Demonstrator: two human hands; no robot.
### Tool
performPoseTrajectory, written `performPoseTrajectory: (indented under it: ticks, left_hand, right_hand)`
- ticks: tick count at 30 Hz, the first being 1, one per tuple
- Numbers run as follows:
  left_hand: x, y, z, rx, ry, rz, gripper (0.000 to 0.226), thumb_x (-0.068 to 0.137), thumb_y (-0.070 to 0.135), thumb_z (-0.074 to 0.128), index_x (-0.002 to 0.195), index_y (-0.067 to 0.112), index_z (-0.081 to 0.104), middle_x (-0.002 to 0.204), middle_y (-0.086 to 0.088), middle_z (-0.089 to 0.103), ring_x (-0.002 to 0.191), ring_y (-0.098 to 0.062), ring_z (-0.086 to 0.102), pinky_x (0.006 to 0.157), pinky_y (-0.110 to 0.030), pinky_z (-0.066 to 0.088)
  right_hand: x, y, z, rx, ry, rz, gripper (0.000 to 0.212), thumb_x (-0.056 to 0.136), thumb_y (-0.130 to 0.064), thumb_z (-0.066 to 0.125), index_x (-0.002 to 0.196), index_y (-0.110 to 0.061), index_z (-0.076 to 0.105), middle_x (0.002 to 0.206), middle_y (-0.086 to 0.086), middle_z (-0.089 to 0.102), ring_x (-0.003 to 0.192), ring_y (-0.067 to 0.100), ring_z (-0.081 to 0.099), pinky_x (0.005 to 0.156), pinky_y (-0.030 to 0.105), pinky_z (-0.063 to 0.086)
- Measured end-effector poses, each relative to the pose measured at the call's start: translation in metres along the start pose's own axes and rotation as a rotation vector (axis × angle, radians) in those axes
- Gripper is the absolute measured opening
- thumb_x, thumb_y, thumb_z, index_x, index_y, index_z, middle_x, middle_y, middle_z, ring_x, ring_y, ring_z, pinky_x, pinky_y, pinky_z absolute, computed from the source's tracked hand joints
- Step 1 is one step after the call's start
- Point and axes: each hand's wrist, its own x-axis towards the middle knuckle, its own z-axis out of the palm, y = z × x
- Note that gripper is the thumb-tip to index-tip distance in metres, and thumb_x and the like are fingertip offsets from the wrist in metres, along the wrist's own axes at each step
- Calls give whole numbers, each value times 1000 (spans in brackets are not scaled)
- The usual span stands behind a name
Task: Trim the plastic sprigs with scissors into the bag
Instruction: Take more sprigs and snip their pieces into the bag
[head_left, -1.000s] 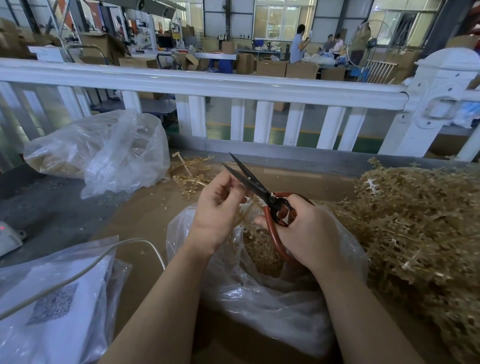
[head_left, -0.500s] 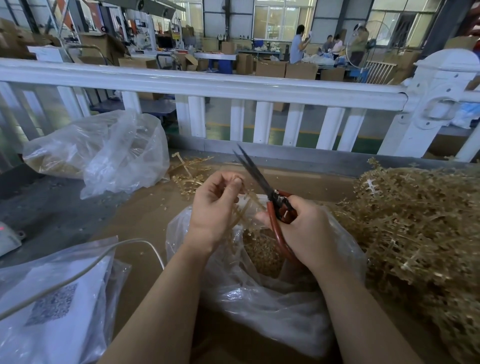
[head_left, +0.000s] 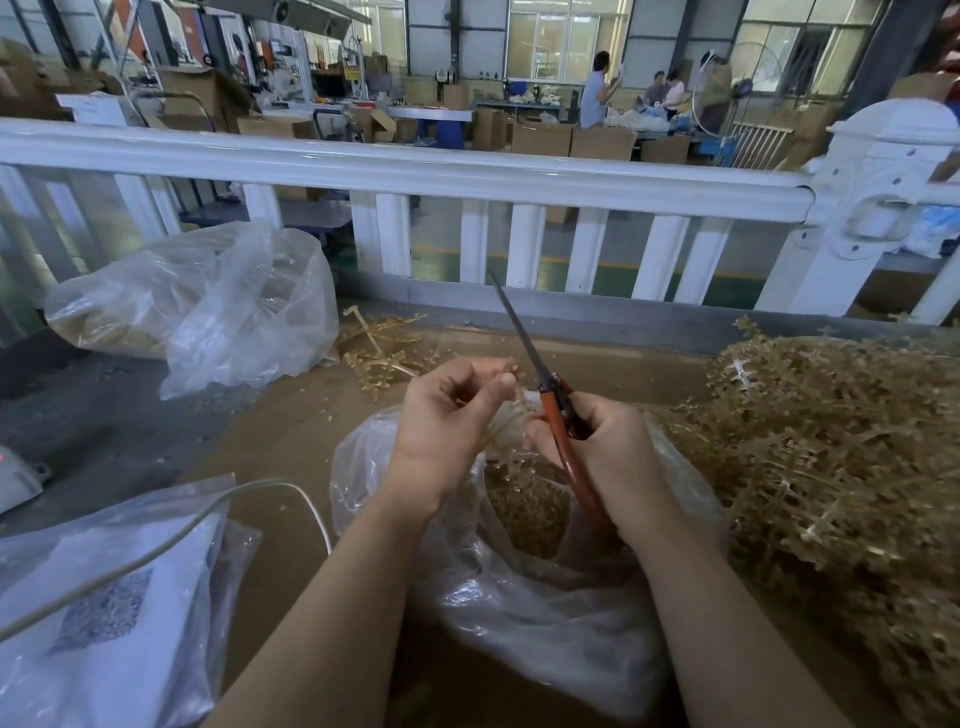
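While pinching a sprig (head_left: 511, 410) over the bag (head_left: 545, 582) in the left hand (head_left: 447, 415), gripping closed scissors (head_left: 540, 374) in the right hand (head_left: 608, 447). Bag collecting many trimmings; big untrimmed heap (head_left: 841, 457) waiting at three o'clock, suggesting plenty remaining.

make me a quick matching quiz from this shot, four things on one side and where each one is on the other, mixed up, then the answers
Things:
1. scissors
2. sprig
3. open bag
4. sprig pile

Places:
A. heaped at the far right of the table
B. pinched in the left hand
C. gripped in the right hand, blades closed
D. under both hands, holding trimmed bits

Pairs: 1-C, 2-B, 3-D, 4-A
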Motion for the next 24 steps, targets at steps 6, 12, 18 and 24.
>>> performPoseTrajectory:
  ticks: [6,12,18,24]
  left_hand:
    - [1,0,-5,-39,108,30,36,76,32,77,98,14,55,77,9,55,73,-7,52,73,-24,50]
    - [-1,-2,-8,273,24,-150,65,62,80,63,67,15,54,56,14,53,54,-4,48,60,-25,43]
    - [-9,3,0,404,-288,-266,89,66,88,54,81,2,73,77,-10,73,77,-23,71,76,-39,54]
    - [-7,12,9,-198,-109,-347,45,69,21,80,103,1,59,79,-5,73,68,-12,68,62,-22,54]
  right_hand:
    - [3,-1,-2,118,120,63,6,87,-22,77,83,-24,74,76,-9,76,72,4,72,60,9,51]
    - [3,-5,-8,350,224,137,6,92,-20,73,86,-22,71,71,-3,74,47,1,60,45,11,45]
    - [4,-7,-11,533,251,209,7,92,-18,72,96,-14,68,49,-6,53,40,9,44,43,24,38]
    - [1,-8,-9,485,188,143,4,94,-14,69,93,-15,65,54,-6,61,41,8,43,44,25,36]
